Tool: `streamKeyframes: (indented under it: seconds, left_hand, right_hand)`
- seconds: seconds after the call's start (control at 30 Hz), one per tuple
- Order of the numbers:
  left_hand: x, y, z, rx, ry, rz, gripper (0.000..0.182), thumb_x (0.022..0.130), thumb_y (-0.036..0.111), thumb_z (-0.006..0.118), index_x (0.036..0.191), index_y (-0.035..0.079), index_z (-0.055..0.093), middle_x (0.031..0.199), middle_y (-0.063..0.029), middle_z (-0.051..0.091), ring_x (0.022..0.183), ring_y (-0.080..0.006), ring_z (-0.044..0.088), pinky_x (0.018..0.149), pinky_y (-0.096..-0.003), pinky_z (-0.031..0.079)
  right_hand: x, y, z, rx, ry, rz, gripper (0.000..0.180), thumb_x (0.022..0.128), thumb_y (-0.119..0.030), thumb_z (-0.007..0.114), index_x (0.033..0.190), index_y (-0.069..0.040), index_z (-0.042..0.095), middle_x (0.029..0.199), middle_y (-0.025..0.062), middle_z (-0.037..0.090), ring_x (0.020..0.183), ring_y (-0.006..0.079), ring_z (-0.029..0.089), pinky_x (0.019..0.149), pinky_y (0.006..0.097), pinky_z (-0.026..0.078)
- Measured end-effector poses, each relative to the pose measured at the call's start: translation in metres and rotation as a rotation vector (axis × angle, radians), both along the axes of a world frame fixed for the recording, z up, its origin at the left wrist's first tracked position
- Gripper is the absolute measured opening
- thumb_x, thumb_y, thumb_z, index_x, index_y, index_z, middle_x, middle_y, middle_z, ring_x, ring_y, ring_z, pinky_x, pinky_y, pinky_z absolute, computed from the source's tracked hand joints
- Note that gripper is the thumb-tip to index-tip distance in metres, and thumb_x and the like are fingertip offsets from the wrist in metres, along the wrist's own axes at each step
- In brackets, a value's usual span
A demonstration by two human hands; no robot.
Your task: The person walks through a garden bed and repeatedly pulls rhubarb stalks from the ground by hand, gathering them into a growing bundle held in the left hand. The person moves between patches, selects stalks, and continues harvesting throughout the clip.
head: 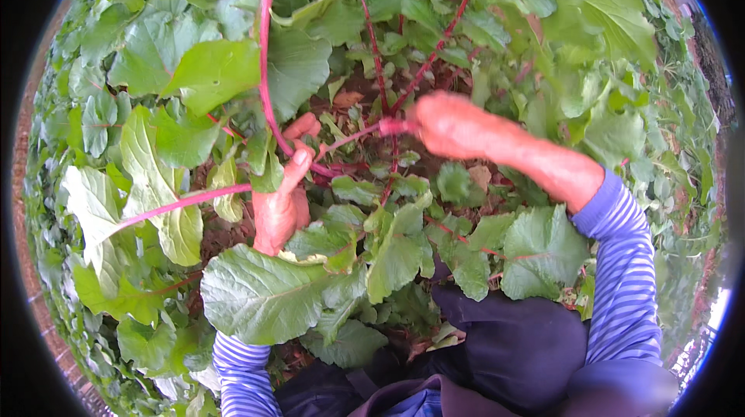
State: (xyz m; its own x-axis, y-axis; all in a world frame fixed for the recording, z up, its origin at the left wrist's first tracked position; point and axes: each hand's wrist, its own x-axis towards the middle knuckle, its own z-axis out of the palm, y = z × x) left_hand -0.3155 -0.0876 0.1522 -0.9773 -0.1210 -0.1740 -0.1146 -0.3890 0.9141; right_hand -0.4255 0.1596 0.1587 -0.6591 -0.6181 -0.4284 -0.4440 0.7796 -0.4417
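Observation:
My left hand (pixel 283 196) is closed around purple-red leaf stems, its thumb pressed on a long curved stem (pixel 265 62) that rises to the top of the view. Another cut or loose-looking leaf with a pink stem (pixel 186 200) extends left from this hand. My right hand (pixel 445 126), blurred, is a closed fist at the centre right, beside a pinkish-red stalk (pixel 396 126); its fingertips are hidden, so its hold on the stalk cannot be told. Red stems (pixel 428 62) of a leafy plant rise between and behind the hands.
Broad green leaves (pixel 268 295) surround both hands and partly cover my left forearm. Brown dry leaves (pixel 347 99) lie on the ground among the stems. My knee in dark trousers (pixel 518 353) is close below. A brick-like edging (pixel 52 335) curves along the far left.

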Motion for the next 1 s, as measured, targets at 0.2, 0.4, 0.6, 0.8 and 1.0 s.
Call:
streamKeyframes:
  seconds: [0.2,0.4,0.6,0.8,1.0]
  left_hand:
    - [0.000,-0.002,-0.003,-0.004,0.025,-0.009,0.023,0.088,0.019,0.067,0.098,0.002,0.057,0.137,-0.0216,0.050,0.131,-0.0346,0.045,0.107,-0.0517,0.037]
    - [-0.004,0.002,-0.007,0.090,0.025,0.041,0.054,0.082,0.013,0.074,0.128,-0.001,0.051,0.124,-0.0173,0.060,0.116,-0.0258,0.055,0.098,-0.0416,0.042]
    - [-0.002,0.002,0.003,0.073,-0.007,-0.030,0.022,0.094,0.021,0.060,0.103,0.001,0.057,0.125,-0.0196,0.057,0.120,-0.0343,0.055,0.102,-0.0464,0.043]
    - [0.020,-0.017,0.025,0.128,-0.045,-0.023,0.026,0.090,0.022,0.066,0.101,0.000,0.055,0.094,-0.0169,0.064,0.090,-0.0308,0.066,0.079,-0.0440,0.054]
    - [0.013,-0.015,0.029,0.236,0.161,-0.150,0.027,0.094,0.028,0.061,0.099,0.002,0.055,0.079,-0.0095,0.057,0.076,-0.0240,0.057,0.074,-0.0400,0.048]
  right_hand:
    - [0.040,-0.013,0.054,-0.345,-0.185,0.138,0.013,0.089,-0.013,0.054,0.083,-0.004,0.061,0.065,0.0158,0.061,0.068,0.0352,0.065,0.060,0.0456,0.050]
    - [0.076,-0.037,0.073,-0.654,0.267,0.429,0.017,0.085,-0.017,0.058,0.074,-0.004,0.056,0.070,0.0129,0.061,0.069,0.0331,0.063,0.059,0.0424,0.051]
    - [0.007,-0.025,0.162,-0.067,0.635,0.066,0.041,0.094,-0.041,0.054,0.089,-0.001,0.064,0.073,0.0146,0.062,0.067,0.0313,0.064,0.059,0.0408,0.052]
    - [0.033,-0.005,0.191,-0.251,0.018,-0.004,0.033,0.093,-0.032,0.059,0.100,0.000,0.064,0.085,0.0152,0.065,0.076,0.0262,0.066,0.065,0.0360,0.054]
    - [0.036,-0.008,0.144,-0.780,-0.264,-0.117,0.028,0.091,-0.024,0.066,0.102,0.001,0.065,0.084,0.0131,0.067,0.074,0.0210,0.067,0.061,0.0314,0.055]
